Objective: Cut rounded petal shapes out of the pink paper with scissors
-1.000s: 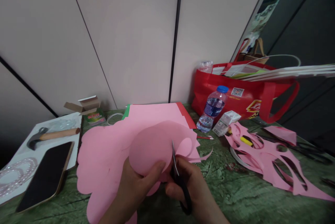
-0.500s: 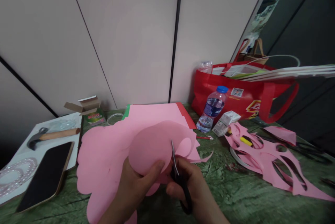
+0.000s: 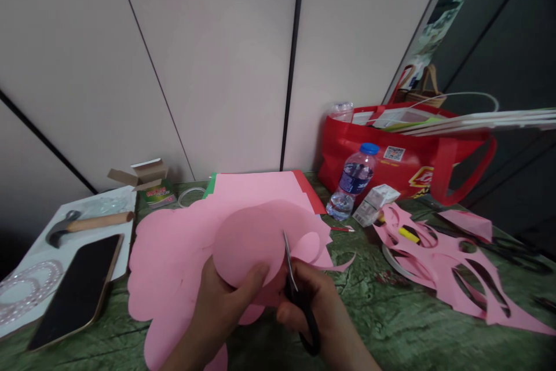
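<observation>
A rounded piece of pink paper [image 3: 247, 243] is pinched between the thumb and fingers of my left hand [image 3: 230, 304]. My right hand [image 3: 313, 301] grips black-handled scissors [image 3: 309, 322], whose blades point up along the paper's right edge. A curled strip of pink paper trails off to the right of the blades. Beneath both hands spread several scalloped pink paper pieces [image 3: 169, 255], lying over a stack of pink sheets [image 3: 260, 186] with green and red sheets showing at its sides.
On the left lie a hammer [image 3: 93, 222], a phone [image 3: 76, 290], beaded strands [image 3: 32, 290] and an opened small box [image 3: 156, 188]. To the right stand a water bottle [image 3: 354, 180], a white carton [image 3: 376, 204] and a red bag [image 3: 391, 151], with pink paper offcuts [image 3: 447, 267] in front.
My left thumb has shifted slightly left and down on the rounded paper. The curled strip has moved a little. The scissors stay almost in place.
</observation>
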The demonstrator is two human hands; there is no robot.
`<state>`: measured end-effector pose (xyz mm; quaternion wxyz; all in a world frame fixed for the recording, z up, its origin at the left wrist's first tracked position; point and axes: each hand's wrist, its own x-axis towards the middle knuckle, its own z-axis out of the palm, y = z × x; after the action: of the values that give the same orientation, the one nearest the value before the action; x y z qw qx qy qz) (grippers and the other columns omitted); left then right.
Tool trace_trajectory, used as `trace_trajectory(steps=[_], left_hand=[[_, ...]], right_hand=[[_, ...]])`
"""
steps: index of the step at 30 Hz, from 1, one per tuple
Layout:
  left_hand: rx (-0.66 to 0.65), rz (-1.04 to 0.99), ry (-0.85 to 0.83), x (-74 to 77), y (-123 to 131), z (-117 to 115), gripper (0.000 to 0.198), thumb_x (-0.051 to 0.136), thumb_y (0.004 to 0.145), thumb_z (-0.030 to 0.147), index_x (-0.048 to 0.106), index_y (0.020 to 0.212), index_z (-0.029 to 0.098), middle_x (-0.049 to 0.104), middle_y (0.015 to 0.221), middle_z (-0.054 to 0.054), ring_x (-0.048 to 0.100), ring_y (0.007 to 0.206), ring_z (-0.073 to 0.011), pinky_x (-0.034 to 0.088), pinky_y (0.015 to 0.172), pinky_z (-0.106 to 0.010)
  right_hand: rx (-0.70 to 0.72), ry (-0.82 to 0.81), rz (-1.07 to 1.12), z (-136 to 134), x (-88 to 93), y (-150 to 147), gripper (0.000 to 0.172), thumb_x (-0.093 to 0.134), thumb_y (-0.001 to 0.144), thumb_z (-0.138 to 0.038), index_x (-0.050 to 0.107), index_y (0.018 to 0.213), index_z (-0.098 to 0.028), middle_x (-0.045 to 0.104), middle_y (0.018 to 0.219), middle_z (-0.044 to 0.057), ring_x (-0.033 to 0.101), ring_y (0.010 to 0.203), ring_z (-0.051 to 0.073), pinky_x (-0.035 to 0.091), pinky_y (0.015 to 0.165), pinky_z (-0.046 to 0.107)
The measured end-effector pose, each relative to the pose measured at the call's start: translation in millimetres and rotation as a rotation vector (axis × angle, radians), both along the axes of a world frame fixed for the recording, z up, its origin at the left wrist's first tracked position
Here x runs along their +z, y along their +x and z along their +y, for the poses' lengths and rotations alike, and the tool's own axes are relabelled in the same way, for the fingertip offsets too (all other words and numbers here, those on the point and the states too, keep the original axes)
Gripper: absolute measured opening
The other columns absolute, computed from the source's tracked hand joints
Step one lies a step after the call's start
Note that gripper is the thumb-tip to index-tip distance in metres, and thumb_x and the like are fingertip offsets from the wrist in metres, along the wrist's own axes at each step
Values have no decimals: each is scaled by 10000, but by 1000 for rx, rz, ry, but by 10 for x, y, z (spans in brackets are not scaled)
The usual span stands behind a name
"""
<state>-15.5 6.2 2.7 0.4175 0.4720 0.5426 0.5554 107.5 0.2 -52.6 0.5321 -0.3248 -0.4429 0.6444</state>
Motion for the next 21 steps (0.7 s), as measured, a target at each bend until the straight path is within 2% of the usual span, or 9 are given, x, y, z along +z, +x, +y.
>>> trace_trajectory(steps=[6,8,10,12,14,18,21], left_hand=[[25,-20,1,-3,13,2,187,660,590,292,654,703,144,672,615,-16,616,579,-172,497,489,-237],[4,-7,-6,-9,14,2,162,642,624,314,614,601,156,595,502,18,541,474,-126,442,428,-214],[-38,31,-41,-16,8,0,303,617,663,352,511,443,173,468,375,48,431,377,-86,361,375,-200],[-62,54,-81,-20,1,1,388,621,659,366,432,370,187,393,324,65,360,339,-66,307,352,-197],[-47,39,-84,-15,-4,3,342,655,620,337,455,385,188,415,339,67,380,351,-74,334,363,-202],[1,-9,-43,23,12,2,145,693,556,283,600,529,174,575,457,38,555,483,-142,465,472,-226],[-10,-13,-63,48,30,-6,165,694,550,277,669,664,160,685,598,5,627,584,-168,498,523,-219]], right_hand=[[47,12,-28,19,-24,9,321,818,497,-276,541,642,-198,404,517,-84,289,429,65,274,417,193],[29,8,-17,15,-39,4,318,805,521,-293,532,655,-199,401,533,-82,283,431,64,279,414,191],[35,41,-23,8,-52,1,308,785,550,-320,529,671,-196,404,530,-79,291,426,66,284,408,192],[64,64,-56,0,-49,5,297,768,578,-329,528,683,-191,414,517,-77,311,422,70,278,402,192],[85,47,-73,-7,-24,13,307,771,582,-330,524,692,-184,428,520,-75,326,427,69,264,404,188],[83,26,-60,-16,63,31,354,785,569,-359,533,727,-165,422,538,-75,317,468,71,251,430,187],[67,40,-59,-14,111,40,367,782,575,-378,534,736,-160,418,548,-73,315,487,77,238,439,191]])
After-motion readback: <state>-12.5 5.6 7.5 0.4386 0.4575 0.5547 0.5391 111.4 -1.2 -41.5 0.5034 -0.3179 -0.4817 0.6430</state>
